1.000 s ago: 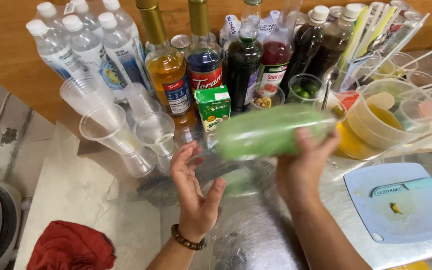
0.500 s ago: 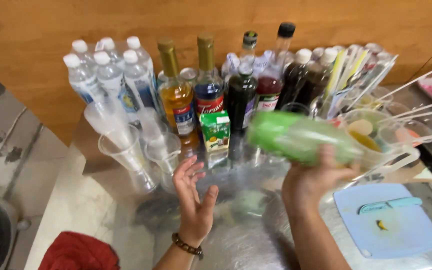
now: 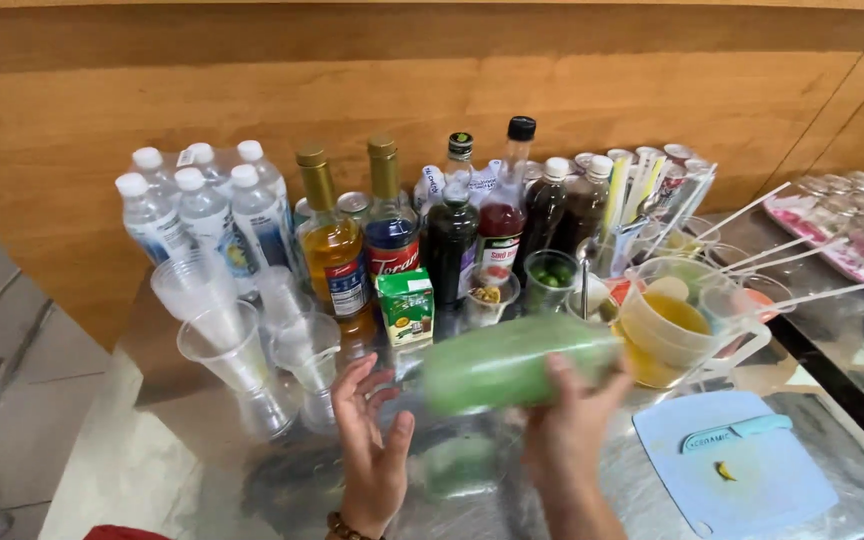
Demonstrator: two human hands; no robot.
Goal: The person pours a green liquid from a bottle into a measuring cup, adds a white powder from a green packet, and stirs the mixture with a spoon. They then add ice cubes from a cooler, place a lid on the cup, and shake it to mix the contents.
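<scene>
My right hand (image 3: 574,425) grips a clear cup or shaker of green liquid (image 3: 512,362), held on its side and blurred by motion above the steel counter (image 3: 202,470). My left hand (image 3: 372,440) is open, fingers spread, palm turned toward the cup's left end, just short of touching it. A bead bracelet sits on that wrist. A small green carton (image 3: 407,307) stands right behind the hands.
Syrup bottles (image 3: 387,225) and water bottles (image 3: 202,215) line the wooden wall. Stacked clear plastic cups (image 3: 227,350) stand at left. A pitcher of yellow liquid (image 3: 672,325) and a blue cutting board with a peeler (image 3: 732,475) are at right. Straws (image 3: 642,190) stand behind.
The green cup has swung from tilting down-right to nearly level, shifting left toward my left hand. The view has tilted up slightly. My left hand stays open beside it.
</scene>
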